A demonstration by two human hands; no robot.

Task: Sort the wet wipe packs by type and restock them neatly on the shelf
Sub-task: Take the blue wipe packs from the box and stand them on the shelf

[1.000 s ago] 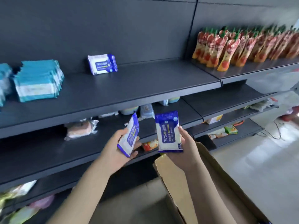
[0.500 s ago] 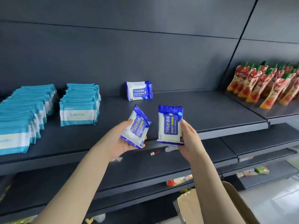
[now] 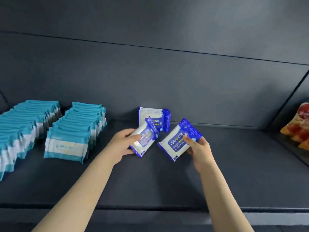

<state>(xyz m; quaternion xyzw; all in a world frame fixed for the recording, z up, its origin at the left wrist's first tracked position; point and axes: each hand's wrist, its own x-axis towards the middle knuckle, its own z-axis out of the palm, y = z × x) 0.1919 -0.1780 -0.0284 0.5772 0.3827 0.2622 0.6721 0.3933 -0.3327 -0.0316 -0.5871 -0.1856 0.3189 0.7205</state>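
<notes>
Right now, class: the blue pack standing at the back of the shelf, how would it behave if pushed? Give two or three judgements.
The standing blue pack rests on a narrow edge, so it would probably topple easily. Its wrapper looks glossy, so likely slippery. The matching pack in the right hand looks soft, probably pliable.

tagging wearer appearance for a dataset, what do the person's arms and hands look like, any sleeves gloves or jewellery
Both arms are bare as far as the frame shows: no sleeve on the left forearm or the right forearm. The left hand and right hand wear no gloves, and no watch, bracelet or ring is visible.
</notes>
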